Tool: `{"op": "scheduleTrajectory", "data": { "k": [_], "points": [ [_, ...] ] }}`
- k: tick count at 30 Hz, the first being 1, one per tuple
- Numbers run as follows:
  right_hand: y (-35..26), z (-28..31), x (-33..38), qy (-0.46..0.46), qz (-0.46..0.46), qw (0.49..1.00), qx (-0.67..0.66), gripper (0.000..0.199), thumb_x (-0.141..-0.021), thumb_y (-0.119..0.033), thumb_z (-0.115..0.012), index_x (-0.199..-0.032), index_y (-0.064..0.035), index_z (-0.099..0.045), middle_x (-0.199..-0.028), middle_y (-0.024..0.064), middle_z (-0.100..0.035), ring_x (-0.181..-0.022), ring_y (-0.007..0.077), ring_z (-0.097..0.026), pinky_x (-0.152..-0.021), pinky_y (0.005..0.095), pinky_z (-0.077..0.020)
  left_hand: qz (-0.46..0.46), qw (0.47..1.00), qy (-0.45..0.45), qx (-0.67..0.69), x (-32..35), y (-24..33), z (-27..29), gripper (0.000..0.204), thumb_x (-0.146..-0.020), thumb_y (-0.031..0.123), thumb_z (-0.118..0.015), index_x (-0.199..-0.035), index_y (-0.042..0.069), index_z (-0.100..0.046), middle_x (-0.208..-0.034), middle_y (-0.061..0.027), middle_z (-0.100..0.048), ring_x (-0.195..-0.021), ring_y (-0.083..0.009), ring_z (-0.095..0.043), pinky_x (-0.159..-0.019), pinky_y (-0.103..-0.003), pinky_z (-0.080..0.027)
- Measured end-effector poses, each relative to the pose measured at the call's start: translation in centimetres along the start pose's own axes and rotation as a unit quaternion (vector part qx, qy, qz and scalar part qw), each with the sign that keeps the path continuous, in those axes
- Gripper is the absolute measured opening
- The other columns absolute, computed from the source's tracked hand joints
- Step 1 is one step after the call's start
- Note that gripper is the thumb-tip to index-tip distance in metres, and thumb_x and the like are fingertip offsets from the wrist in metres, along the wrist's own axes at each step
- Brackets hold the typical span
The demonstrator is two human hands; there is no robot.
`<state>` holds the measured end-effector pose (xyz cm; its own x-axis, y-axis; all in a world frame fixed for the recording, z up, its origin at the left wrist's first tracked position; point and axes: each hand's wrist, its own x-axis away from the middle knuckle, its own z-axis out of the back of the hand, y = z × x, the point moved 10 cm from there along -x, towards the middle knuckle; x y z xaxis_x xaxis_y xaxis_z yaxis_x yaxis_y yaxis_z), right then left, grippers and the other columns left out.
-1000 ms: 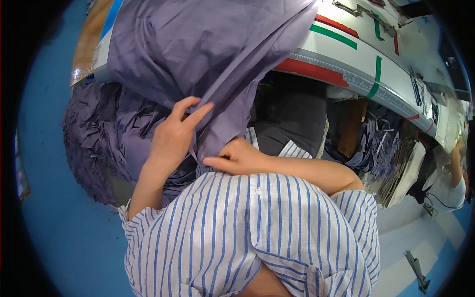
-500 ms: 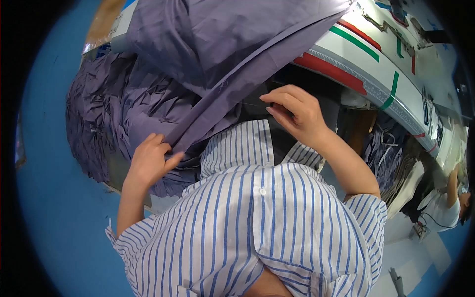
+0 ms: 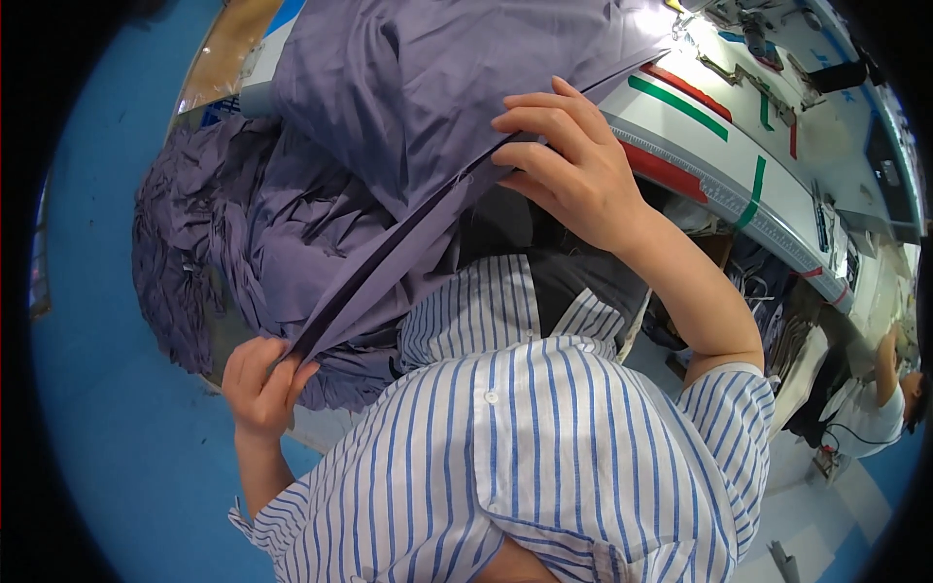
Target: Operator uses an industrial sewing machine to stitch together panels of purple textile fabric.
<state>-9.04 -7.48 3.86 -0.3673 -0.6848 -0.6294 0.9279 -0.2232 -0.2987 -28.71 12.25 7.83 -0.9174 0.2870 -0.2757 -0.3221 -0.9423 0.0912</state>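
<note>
A large piece of purple-grey fabric [image 3: 437,87] hangs over the edge of a white work table [image 3: 768,209]. My right hand [image 3: 569,160] pinches the fabric's folded edge up near the table edge. My left hand [image 3: 260,381] is closed on the same edge lower down at the left. The edge runs taut in a straight diagonal line between the two hands. My blue-and-white striped shirt [image 3: 525,457] fills the lower middle of the view.
A heap of crumpled purple-grey fabric pieces [image 3: 204,243] lies at the left beside the table. The table edge carries a ruler strip and red and green tape marks [image 3: 680,107]. Another person [image 3: 889,398] works at the far right. The floor [image 3: 107,408] is blue.
My hands have moved apart along the fabric edge: the right hand up toward the table, the left hand down and left. The edge between them is now stretched straight.
</note>
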Motion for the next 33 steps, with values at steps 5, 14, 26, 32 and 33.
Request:
{"op": "scheduleTrajectory", "data": {
  "k": [5,14,26,32,33],
  "points": [
    [-0.3,0.0,-1.0,-0.012,0.018,1.000,0.022,0.022,-0.077,-0.012,-0.066,-0.098,-0.0134,-0.061,-0.114,0.0052,-0.059,-0.116,0.0220,-0.054,-0.109,0.0511,-0.0302,-0.087,0.994,0.039,-0.047,0.9,1.8,0.7,0.027,-0.063,0.011,-0.081,-0.075,-0.001,-0.061,-0.087,-0.0116,-0.061,-0.075,-0.0295,-0.060,-0.062,-0.038,-0.048],
    [-0.5,0.7,5.6,-0.099,-0.052,0.994,0.014,0.016,-0.072,-0.010,-0.065,-0.087,-0.0059,-0.068,-0.094,0.0066,-0.068,-0.094,0.0222,-0.065,-0.095,0.0411,-0.0479,-0.253,0.965,0.073,-0.014,-0.2,4.6,1.8,0.017,-0.077,0.015,-0.068,-0.074,0.000,-0.061,-0.085,-0.0108,-0.062,-0.069,-0.0266,-0.059,-0.057,-0.036,-0.049],
    [1.2,-0.3,16.0,-0.072,-0.182,0.975,-0.101,0.016,-0.070,-0.010,-0.064,-0.083,-0.0003,-0.068,-0.090,0.0110,-0.069,-0.089,0.0232,-0.068,-0.086,0.0372,-0.0540,0.021,0.841,0.070,0.536,-40.4,4.2,-21.9,0.021,-0.092,0.008,-0.054,-0.110,0.002,-0.062,-0.095,-0.0082,-0.065,-0.084,-0.0133,-0.062,-0.072,-0.026,-0.049],
    [3.8,0.3,15.9,-0.054,-0.196,0.970,-0.135,0.019,-0.070,-0.009,-0.061,-0.086,-0.0004,-0.068,-0.093,0.0113,-0.068,-0.090,0.0230,-0.067,-0.087,0.0368,-0.0542,-0.015,0.932,0.141,0.334,-49.5,4.3,-25.6,0.020,-0.088,0.015,-0.056,-0.106,0.008,-0.065,-0.098,-0.0085,-0.066,-0.088,-0.0278,-0.064,-0.075,-0.035,-0.051],
    [4.1,0.4,15.8,-0.048,-0.189,0.970,-0.143,0.020,-0.070,-0.009,-0.061,-0.087,0.0000,-0.068,-0.094,0.0123,-0.068,-0.092,0.0234,-0.067,-0.087,0.0364,-0.0543,0.004,0.941,0.127,0.315,-50.2,3.7,-26.5,0.019,-0.088,0.017,-0.056,-0.104,0.010,-0.065,-0.099,-0.0076,-0.066,-0.087,-0.0289,-0.063,-0.075,-0.036,-0.051]
  ]
}}
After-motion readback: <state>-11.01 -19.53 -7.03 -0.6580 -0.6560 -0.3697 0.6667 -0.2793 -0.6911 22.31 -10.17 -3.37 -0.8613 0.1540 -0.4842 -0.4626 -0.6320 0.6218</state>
